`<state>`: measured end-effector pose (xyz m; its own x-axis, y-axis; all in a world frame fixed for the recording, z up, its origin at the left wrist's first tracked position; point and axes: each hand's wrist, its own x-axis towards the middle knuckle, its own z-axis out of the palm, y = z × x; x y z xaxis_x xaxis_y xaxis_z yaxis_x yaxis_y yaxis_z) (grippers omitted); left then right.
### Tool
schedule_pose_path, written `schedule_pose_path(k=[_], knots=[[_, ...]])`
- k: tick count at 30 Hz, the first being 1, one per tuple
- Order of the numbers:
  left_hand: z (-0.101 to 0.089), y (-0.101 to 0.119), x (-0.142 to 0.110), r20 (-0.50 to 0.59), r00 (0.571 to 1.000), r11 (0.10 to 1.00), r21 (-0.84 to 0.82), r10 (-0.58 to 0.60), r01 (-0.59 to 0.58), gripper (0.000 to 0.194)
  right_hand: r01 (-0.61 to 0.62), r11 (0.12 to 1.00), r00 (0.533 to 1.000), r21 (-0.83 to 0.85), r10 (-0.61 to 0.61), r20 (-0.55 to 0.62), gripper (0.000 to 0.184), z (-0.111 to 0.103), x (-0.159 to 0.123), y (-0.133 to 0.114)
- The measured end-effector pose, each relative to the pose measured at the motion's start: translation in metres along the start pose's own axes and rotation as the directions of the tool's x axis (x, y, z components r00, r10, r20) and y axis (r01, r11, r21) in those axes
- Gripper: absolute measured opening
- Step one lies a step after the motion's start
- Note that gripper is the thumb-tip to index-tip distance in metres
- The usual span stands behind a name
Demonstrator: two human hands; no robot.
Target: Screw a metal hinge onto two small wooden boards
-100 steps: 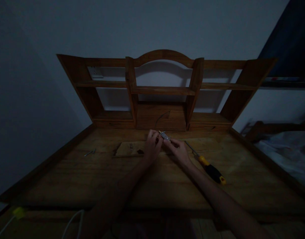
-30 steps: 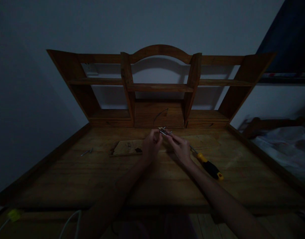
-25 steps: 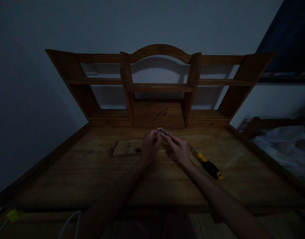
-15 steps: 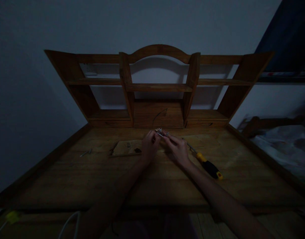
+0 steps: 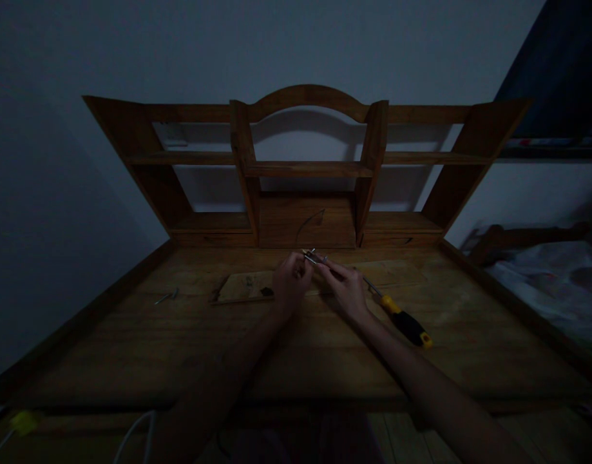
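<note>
Your left hand, frame centre: fingers curled, pinching a small metal fitting. Your right hand, just beside: thumb and fingers clamped on the same fitting. Wooden desk: front edge along lower frame, side rails slanting left and right; screwdriver, right of centre.

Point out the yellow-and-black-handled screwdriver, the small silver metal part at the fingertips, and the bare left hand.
Yellow-and-black-handled screwdriver [image 5: 404,321]: head view, black grip.
Small silver metal part [image 5: 310,259]: head view, exposed bar.
Bare left hand [image 5: 288,282]: head view, back of hand.
</note>
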<state>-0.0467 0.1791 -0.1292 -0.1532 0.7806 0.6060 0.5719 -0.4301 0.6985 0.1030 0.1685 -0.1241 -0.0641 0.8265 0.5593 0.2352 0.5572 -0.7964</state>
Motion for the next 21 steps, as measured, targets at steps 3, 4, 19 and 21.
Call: schedule_pose_path(k=[3,4,19,21], knots=[[-0.001,-0.001,0.002,-0.041,0.998,0.999,0.024,0.044,-0.043,0.01,-0.007,1.0,1.0,-0.015,0.007,-0.002,0.033,0.002,0.0,0.001],[-0.001,-0.001,0.003,-0.05,0.996,0.998,0.013,0.069,-0.069,0.01,-0.013,1.0,1.0,-0.011,0.013,-0.008,0.033,0.003,-0.001,0.001],[-0.002,-0.004,0.004,-0.001,0.996,0.98,-0.183,0.084,-0.082,0.02,-0.118,0.889,0.991,0.443,0.074,0.114,0.041,0.016,0.004,0.002],[-0.002,-0.006,0.004,-0.003,0.997,0.98,-0.18,0.083,-0.082,0.02,-0.085,0.894,0.993,0.44,0.04,0.111,0.029,0.018,0.003,0.002]])
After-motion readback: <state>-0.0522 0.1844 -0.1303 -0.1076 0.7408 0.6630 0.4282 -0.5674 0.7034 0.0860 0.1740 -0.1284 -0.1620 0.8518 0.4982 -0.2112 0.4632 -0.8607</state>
